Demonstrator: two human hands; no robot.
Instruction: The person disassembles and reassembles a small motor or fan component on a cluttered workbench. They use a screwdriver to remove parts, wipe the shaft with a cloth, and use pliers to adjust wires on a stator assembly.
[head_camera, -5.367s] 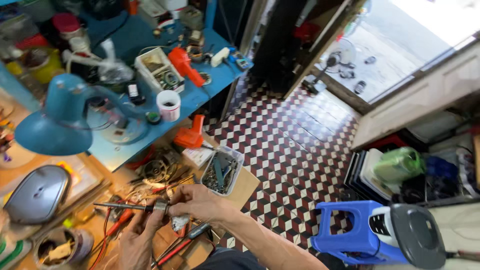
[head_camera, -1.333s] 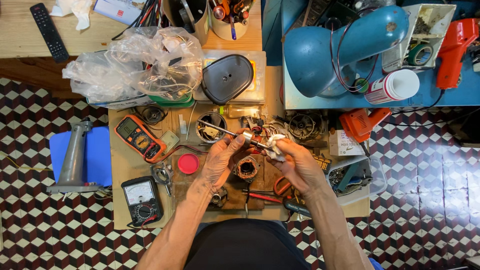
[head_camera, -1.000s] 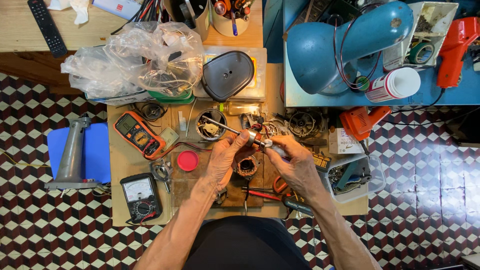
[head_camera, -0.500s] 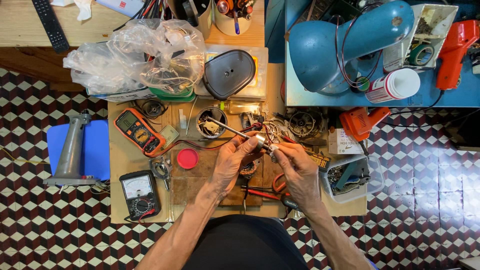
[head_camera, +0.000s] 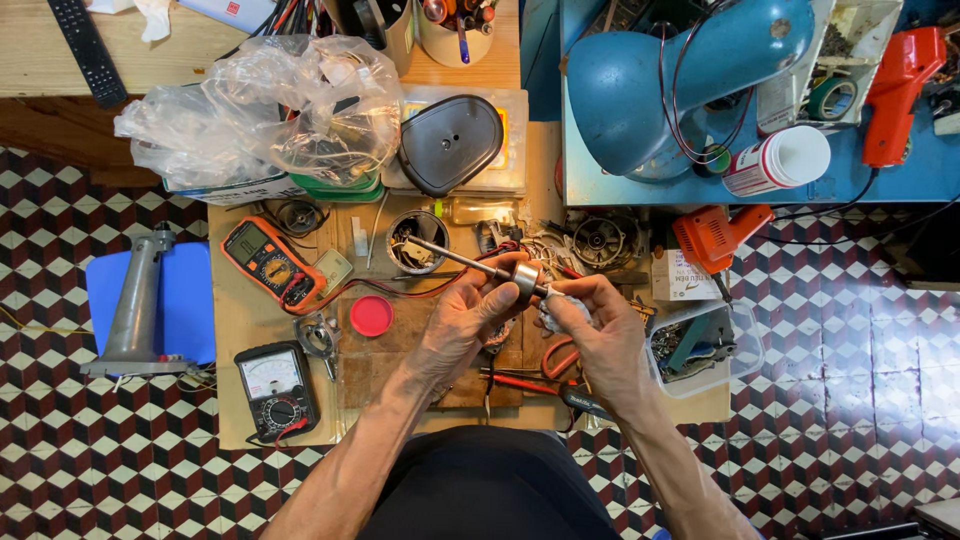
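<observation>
My left hand (head_camera: 462, 322) grips a small motor rotor (head_camera: 521, 277), a metal cylinder on a thin steel shaft (head_camera: 450, 254) that points up and to the left. Pressed against the rotor's right end is a crumpled whitish cloth (head_camera: 560, 306), held in my right hand (head_camera: 598, 332). Both hands meet above a low wooden bench (head_camera: 240, 320) cluttered with parts. Under them lie red-handled pliers (head_camera: 520, 382) and a copper-wound coil, mostly hidden.
On the bench are an orange multimeter (head_camera: 272, 262), a black analog meter (head_camera: 275, 388), a red lid (head_camera: 371, 315), a small tin cup (head_camera: 417, 238), a black oval cover (head_camera: 450, 142) and a plastic bag (head_camera: 265, 110). A blue fan housing (head_camera: 680, 80), white can (head_camera: 777, 162) and orange tool (head_camera: 715, 236) lie right.
Since 5.4 s ago my view swung from the doorway side down onto the bench. Over the last second my hands drew closer, and the rotor now sits between them against the cloth.
</observation>
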